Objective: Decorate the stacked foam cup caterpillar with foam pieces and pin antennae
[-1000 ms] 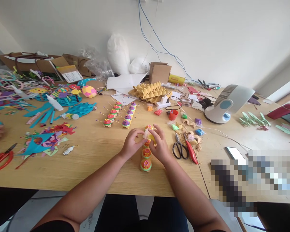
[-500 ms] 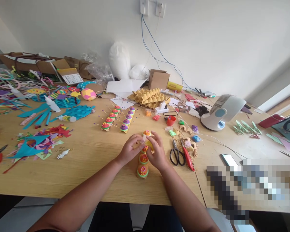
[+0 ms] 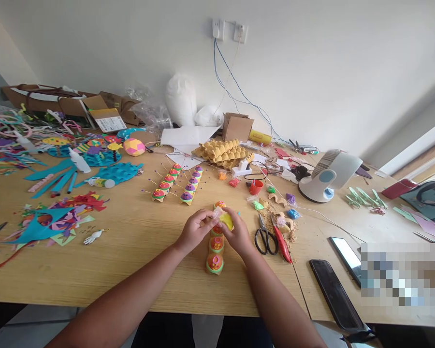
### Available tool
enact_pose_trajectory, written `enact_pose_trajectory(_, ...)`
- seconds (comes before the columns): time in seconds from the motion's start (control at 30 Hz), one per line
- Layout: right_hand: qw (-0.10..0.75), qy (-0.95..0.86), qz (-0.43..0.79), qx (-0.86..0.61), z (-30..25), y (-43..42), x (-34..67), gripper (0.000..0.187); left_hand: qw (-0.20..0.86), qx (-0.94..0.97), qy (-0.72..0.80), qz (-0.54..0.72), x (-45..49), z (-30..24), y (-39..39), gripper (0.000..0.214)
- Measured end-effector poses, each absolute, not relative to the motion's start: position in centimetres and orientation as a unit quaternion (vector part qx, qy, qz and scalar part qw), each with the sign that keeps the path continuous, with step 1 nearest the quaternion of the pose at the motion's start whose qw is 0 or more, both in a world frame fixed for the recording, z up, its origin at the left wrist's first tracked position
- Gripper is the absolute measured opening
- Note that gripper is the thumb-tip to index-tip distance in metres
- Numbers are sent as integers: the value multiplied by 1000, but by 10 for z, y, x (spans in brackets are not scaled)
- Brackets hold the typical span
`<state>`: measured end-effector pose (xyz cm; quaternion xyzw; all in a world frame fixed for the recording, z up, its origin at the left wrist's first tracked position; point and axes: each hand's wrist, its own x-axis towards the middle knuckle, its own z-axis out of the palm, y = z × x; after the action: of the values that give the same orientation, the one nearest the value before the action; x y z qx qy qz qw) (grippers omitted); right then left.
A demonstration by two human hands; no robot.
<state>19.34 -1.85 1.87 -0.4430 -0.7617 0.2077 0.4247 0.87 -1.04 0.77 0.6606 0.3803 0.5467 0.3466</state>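
Between my two hands is a small clear plastic bag of yellow clay point(image 3: 226, 221). My left hand point(image 3: 194, 233) pinches its loose plastic end, and my right hand point(image 3: 238, 234) has its fingers closed around the yellow part. Just beneath my hands lies an egg-carton caterpillar point(image 3: 215, 263) with orange-topped, green-edged domes and small faces; my hands hide its middle. Farther back stand two finished-looking rows, one a red-and-green caterpillar point(image 3: 164, 185) and the other a purple-and-yellow caterpillar point(image 3: 190, 187), both with pin-like legs sticking out.
Right of my hands lie black-handled scissors point(image 3: 266, 237), a red utility knife point(image 3: 282, 241), bagged clay lumps point(image 3: 293, 213) and a red cup point(image 3: 255, 187). A white fan point(image 3: 328, 176) and phones point(image 3: 335, 295) are farther right. Coloured scraps point(image 3: 54, 224) cover the left; egg cartons point(image 3: 223, 152) sit behind.
The view has tilted up slightly, so everything sits lower. More of the yellow clay bag shows between my fingers, and both hands still hold it.
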Motion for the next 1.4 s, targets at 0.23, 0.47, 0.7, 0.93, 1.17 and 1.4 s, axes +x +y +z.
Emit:
enact_pose_trajectory(0.23, 487, -727, 195, -442, 10, -15, 194, 33, 338, 666, 393, 536, 10, 11, -10, 23)
enact_pose_trajectory(0.47, 529, -650, 283, -467, 7, -11, 190, 31, 248, 696, 381, 555, 10, 13, -15, 19)
enact_pose_trajectory(0.7, 548, -615, 327, -464, 16, -13, 193, 35, 401, 655, 366, 525, 12, 9, -16, 28)
enact_pose_trajectory(0.93, 531, -671, 292, -428, 16, -15, 190, 36, 560, 565, 381, 470, 15, 6, -12, 39)
enact_pose_trajectory(1.17, 549, -590, 444, -393, 22, -15, 188, 44, 496, 593, 379, 509, 7, 8, -10, 30)
enact_pose_trajectory(1.4, 517, -543, 534, -390, 15, -11, 182, 42, 368, 634, 410, 543, 6, 5, -8, 16)
